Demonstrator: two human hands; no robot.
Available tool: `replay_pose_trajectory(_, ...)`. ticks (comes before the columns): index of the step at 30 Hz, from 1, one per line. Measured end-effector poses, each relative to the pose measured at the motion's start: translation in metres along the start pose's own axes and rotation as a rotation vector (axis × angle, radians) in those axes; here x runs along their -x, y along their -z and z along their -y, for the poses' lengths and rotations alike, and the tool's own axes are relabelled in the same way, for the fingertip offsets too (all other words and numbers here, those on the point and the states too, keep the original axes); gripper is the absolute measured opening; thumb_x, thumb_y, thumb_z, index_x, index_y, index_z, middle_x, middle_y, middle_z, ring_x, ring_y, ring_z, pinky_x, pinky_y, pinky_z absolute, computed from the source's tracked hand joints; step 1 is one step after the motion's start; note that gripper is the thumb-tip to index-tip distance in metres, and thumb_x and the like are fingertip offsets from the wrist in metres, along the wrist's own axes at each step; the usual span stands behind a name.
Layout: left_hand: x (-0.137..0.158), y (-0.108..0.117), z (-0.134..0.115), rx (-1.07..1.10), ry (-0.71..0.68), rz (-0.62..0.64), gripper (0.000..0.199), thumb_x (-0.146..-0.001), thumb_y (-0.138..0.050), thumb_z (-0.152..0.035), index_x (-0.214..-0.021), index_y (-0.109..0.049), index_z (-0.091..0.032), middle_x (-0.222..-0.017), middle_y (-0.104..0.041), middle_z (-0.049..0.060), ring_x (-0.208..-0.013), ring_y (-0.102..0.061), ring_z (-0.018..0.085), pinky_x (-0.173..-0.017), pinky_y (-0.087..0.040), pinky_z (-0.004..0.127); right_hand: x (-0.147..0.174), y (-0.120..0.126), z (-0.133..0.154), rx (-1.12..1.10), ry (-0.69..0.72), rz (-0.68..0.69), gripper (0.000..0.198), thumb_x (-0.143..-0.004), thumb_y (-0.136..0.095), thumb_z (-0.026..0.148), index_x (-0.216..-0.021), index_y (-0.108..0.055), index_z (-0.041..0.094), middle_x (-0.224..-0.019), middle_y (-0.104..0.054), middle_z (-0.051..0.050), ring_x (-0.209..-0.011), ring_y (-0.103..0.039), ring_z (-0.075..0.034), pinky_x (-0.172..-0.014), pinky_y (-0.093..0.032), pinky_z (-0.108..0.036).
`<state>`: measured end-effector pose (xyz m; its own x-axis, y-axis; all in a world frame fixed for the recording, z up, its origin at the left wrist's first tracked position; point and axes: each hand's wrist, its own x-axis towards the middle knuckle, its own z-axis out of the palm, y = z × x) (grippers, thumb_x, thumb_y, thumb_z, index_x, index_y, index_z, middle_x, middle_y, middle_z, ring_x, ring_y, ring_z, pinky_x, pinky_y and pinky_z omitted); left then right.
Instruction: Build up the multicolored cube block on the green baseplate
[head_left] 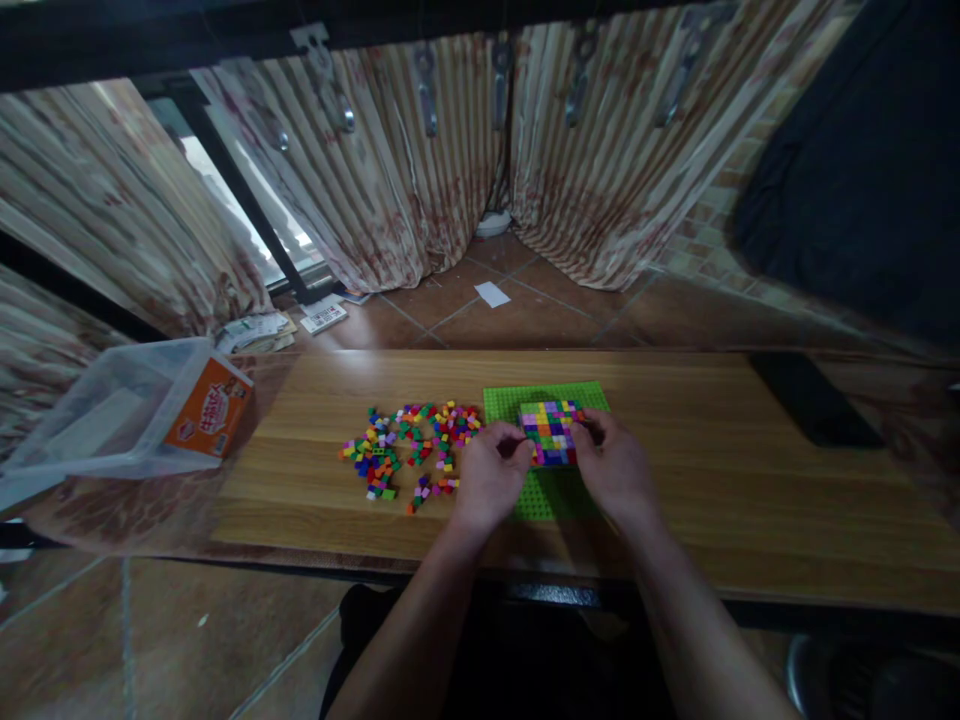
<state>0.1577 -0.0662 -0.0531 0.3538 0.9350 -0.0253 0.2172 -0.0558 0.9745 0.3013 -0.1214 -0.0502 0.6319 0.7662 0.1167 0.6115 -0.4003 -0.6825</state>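
A block of many-coloured toy bricks (551, 432) sits on the green studded baseplate (499, 402). My left hand (489, 472) is at the block's left edge, thumb and forefinger pinched together. Whatever is between those fingertips is too small to make out. On the opposite side, my right hand (616, 468) has its thumb and curled fingers closed against the block's right edge. Loose small bricks (379, 455) in many colours lie scattered on the table to the left of the baseplate, close to my left hand.
The wooden table (720, 480) carries a dark flat object (817, 400) at its right. A clear plastic bin (112, 420) with an orange label stands off the left end. Beyond are striped curtains (405, 170), a tiled floor and a white paper (492, 294).
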Motion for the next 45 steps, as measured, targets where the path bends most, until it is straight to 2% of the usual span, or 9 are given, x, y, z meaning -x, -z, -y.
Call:
replay_pose_trajectory(7, 0.004, 0.002, 0.0, 0.089, 0.025, 0.009, 0.011, -0.08, -0.059, -0.027, -0.074, -0.061, -0.018, -0.064, -0.059, -0.001, -0.059, -0.056, 0.012, -0.057, -0.045, 0.023, -0.004, 0.002, -0.006, -0.069, -0.02, 0.05, 0.047, -0.087, -0.047, 0.043, -0.117, -0.064, 0.012, -0.106, -0.072, -0.018, -0.094, -0.068, -0.031, -0.086, -0.051, -0.048)
replay_pose_trajectory(11, 0.0, 0.017, -0.005, 0.158, 0.051, 0.02, 0.016, -0.083, -0.055, -0.031, -0.076, -0.059, -0.018, -0.065, -0.057, -0.002, -0.059, -0.056, 0.011, -0.058, -0.047, 0.023, -0.007, 0.012, -0.006, -0.158, 0.129, 0.043, 0.052, -0.087, -0.051, 0.046, -0.129, -0.057, 0.017, -0.129, -0.061, -0.018, -0.117, -0.059, -0.032, -0.096, -0.047, -0.051)
replay_pose_trajectory(13, -0.003, 0.031, -0.006, 0.145, 0.037, 0.007, 0.016, -0.082, -0.056, -0.031, -0.077, -0.06, -0.017, -0.065, -0.057, -0.002, -0.058, -0.055, 0.011, -0.057, -0.046, 0.022, -0.007, 0.018, -0.004, -0.181, 0.288, 0.087, 0.052, -0.085, -0.055, 0.046, -0.132, -0.055, 0.022, -0.142, -0.051, -0.014, -0.131, -0.047, -0.032, -0.104, -0.041, -0.052)
replay_pose_trajectory(16, -0.008, 0.058, -0.006, 0.072, 0.01, -0.028, 0.015, -0.081, -0.058, -0.031, -0.08, -0.064, -0.017, -0.068, -0.061, -0.001, -0.061, -0.056, 0.011, -0.058, -0.045, 0.021, -0.007, 0.023, -0.004, -0.153, 0.466, 0.234, 0.053, -0.083, -0.059, 0.041, -0.134, -0.053, 0.028, -0.15, -0.043, -0.009, -0.139, -0.038, -0.031, -0.112, -0.032, -0.055)
replay_pose_trajectory(19, -0.01, 0.092, -0.004, -0.087, -0.017, -0.049, 0.012, -0.076, -0.059, -0.022, -0.08, -0.069, -0.016, -0.072, -0.067, 0.0, -0.066, -0.059, 0.013, -0.062, -0.046, 0.022, -0.008, 0.021, -0.007, -0.045, 0.533, 0.33, 0.056, -0.079, -0.059, 0.03, -0.134, -0.054, 0.029, -0.15, -0.043, -0.007, -0.141, -0.034, -0.032, -0.113, -0.029, -0.058)
replay_pose_trajectory(24, -0.001, 0.127, 0.002, -0.315, 0.0, 0.146, 0.009, -0.069, -0.063, -0.014, -0.071, -0.071, -0.017, -0.07, -0.07, 0.002, -0.065, -0.062, 0.015, -0.062, -0.046, 0.024, -0.01, 0.013, -0.009, 0.052, 0.552, 0.315, 0.061, -0.071, -0.062, 0.026, -0.132, -0.056, 0.026, -0.144, -0.047, -0.008, -0.136, -0.039, -0.033, -0.114, -0.031, -0.055)
replay_pose_trajectory(29, 0.006, 0.123, 0.01, -0.379, -0.029, 0.271, 0.014, -0.07, -0.061, -0.013, -0.075, -0.073, -0.018, -0.068, -0.069, 0.002, -0.061, -0.061, 0.015, -0.057, -0.045, 0.023, -0.012, 0.011, -0.006, 0.078, 0.485, 0.245, 0.059, -0.071, -0.068, 0.033, -0.129, -0.059, 0.025, -0.137, -0.051, -0.009, -0.13, -0.043, -0.034, -0.111, -0.035, -0.054)
replay_pose_trajectory(37, 0.005, 0.107, 0.001, -0.69, -0.047, 0.219, 0.027, -0.072, -0.055, -0.007, -0.078, -0.077, -0.022, -0.071, -0.072, 0.0, -0.064, -0.062, 0.015, -0.058, -0.043, 0.023, -0.012, 0.007, -0.009, 0.089, 0.482, 0.214, 0.061, -0.07, -0.069, 0.033, -0.129, -0.057, 0.026, -0.138, -0.05, -0.009, -0.13, -0.043, -0.034, -0.11, -0.036, -0.055)
replay_pose_trajectory(45, 0.004, 0.101, -0.004, -0.849, -0.064, 0.226, 0.027, -0.076, -0.057, -0.01, -0.08, -0.078, -0.027, -0.087, -0.075, -0.001, -0.079, -0.066, 0.017, -0.073, -0.046, 0.027, -0.011, 0.01, -0.006, 0.065, 0.507, 0.246, 0.057, -0.075, -0.067, 0.031, -0.13, -0.055, 0.025, -0.14, -0.047, -0.01, -0.134, -0.038, -0.035, -0.112, -0.036, -0.056)
